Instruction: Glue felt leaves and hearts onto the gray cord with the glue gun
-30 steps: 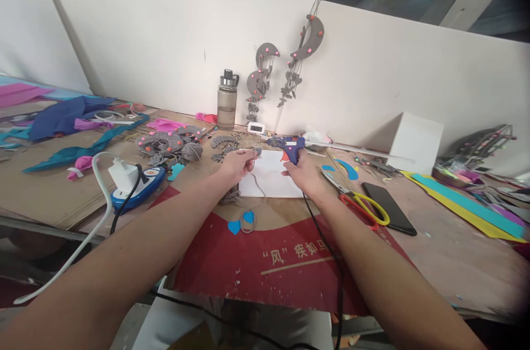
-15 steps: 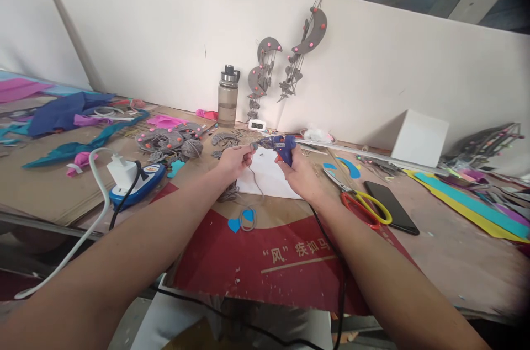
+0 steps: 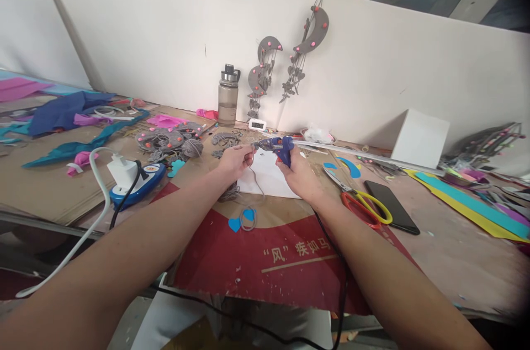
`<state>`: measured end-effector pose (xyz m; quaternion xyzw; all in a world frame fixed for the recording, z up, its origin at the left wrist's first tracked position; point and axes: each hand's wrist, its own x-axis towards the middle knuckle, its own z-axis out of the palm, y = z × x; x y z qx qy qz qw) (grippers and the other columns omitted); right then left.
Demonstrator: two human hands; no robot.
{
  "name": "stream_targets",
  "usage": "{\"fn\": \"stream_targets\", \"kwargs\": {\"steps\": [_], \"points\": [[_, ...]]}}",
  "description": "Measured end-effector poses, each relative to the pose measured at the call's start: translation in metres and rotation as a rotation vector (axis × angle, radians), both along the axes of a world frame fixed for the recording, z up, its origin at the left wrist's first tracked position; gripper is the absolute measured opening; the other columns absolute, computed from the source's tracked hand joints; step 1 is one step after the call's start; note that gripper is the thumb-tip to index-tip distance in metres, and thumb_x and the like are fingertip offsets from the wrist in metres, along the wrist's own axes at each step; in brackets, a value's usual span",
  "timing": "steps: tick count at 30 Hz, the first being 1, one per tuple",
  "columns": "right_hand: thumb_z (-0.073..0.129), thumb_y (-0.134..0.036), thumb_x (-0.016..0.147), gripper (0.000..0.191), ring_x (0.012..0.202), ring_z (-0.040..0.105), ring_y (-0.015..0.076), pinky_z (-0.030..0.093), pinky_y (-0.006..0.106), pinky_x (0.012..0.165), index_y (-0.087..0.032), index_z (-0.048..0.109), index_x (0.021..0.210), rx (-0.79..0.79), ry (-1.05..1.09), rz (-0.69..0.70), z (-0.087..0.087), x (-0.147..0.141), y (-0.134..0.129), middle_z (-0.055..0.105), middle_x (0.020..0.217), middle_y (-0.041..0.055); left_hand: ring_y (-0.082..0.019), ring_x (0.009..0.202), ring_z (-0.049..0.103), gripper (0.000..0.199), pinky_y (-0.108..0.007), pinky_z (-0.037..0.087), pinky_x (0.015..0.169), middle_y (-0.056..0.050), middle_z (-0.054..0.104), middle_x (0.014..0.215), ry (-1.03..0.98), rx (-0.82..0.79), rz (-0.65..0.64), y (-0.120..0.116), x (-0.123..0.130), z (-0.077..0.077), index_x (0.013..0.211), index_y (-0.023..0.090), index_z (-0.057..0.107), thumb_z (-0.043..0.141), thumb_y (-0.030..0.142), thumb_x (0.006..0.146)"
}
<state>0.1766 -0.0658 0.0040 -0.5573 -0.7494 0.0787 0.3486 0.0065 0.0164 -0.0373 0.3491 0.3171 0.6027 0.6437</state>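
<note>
My right hand [image 3: 297, 170] is wrapped round a blue glue gun [image 3: 283, 147], its nozzle pointing left and a long clear glue stick [image 3: 351, 152] running out of its back. The fingers of my left hand [image 3: 238, 160] pinch a small grey piece on a grey yarn [image 3: 259, 183], close to the nozzle; the piece is mostly hidden. Both hands are over a white sheet [image 3: 269, 176]. The yarn trails down to a loop beside two blue hearts [image 3: 234, 224].
Scissors [image 3: 351, 193] and a black phone [image 3: 391, 206] lie right of my right hand. A blue power strip [image 3: 138, 191] with a white plug stands left. Behind are a water bottle [image 3: 227, 97], a small clock [image 3: 257, 125] and hanging grey moons [image 3: 314, 30].
The glue gun has shifted slightly left and tilted a little, its nozzle now nearer the fingertips of my left hand. My left hand has barely moved.
</note>
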Motion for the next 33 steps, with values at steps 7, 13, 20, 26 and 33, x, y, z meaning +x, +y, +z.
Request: {"fn": "stream_targets", "kwargs": {"steps": [7, 13, 20, 26, 33], "points": [[0.047, -0.024, 0.085, 0.041, 0.098, 0.061, 0.0276, 0.047, 0.042, 0.086, -0.019, 0.042, 0.125, -0.011, -0.012, -0.004, 0.0013, 0.0002, -0.0019, 0.066, 0.105, 0.0117, -0.004, 0.048, 0.046, 0.012, -0.017, 0.038, 0.048, -0.002, 0.056, 0.056, 0.014, -0.005, 0.026, -0.0049, -0.0005, 0.0049, 0.059, 0.01, 0.059, 0.068, 0.006, 0.065], [0.047, -0.022, 0.084, 0.039, 0.104, 0.059, 0.0272, 0.045, 0.042, 0.09, -0.018, 0.044, 0.122, -0.001, -0.005, 0.015, 0.0021, -0.0003, -0.002, 0.065, 0.109, 0.0124, -0.005, 0.049, 0.047, 0.012, -0.018, 0.039, 0.048, -0.003, 0.057, 0.057, 0.032, -0.011, 0.03, -0.0055, -0.0002, 0.0048, 0.058, 0.01, 0.058, 0.068, 0.006, 0.065], [0.047, -0.021, 0.084, 0.042, 0.104, 0.059, 0.0269, 0.045, 0.041, 0.09, -0.017, 0.042, 0.125, -0.013, -0.007, 0.013, 0.0016, -0.0008, -0.0022, 0.064, 0.111, 0.0127, -0.005, 0.048, 0.046, 0.012, -0.018, 0.038, 0.048, -0.002, 0.056, 0.056, 0.026, -0.001, 0.039, -0.0061, -0.0006, 0.0064, 0.058, 0.01, 0.059, 0.068, 0.006, 0.065], [0.046, -0.022, 0.084, 0.04, 0.098, 0.06, 0.0264, 0.046, 0.04, 0.087, -0.018, 0.042, 0.124, -0.011, -0.019, 0.005, 0.0014, -0.0004, -0.0023, 0.066, 0.107, 0.0112, -0.005, 0.05, 0.048, 0.012, -0.018, 0.039, 0.049, -0.002, 0.057, 0.058, 0.038, -0.009, 0.034, -0.0062, 0.0, 0.0056, 0.059, 0.01, 0.059, 0.07, 0.007, 0.064], [0.047, -0.021, 0.083, 0.041, 0.097, 0.06, 0.0256, 0.046, 0.041, 0.087, -0.018, 0.042, 0.124, -0.016, 0.008, 0.019, 0.0018, -0.001, -0.0019, 0.066, 0.106, 0.0105, -0.005, 0.048, 0.047, 0.015, -0.019, 0.038, 0.048, -0.003, 0.057, 0.058, 0.037, 0.01, 0.041, -0.0057, -0.0006, 0.0069, 0.058, 0.011, 0.058, 0.07, 0.007, 0.065]]}}
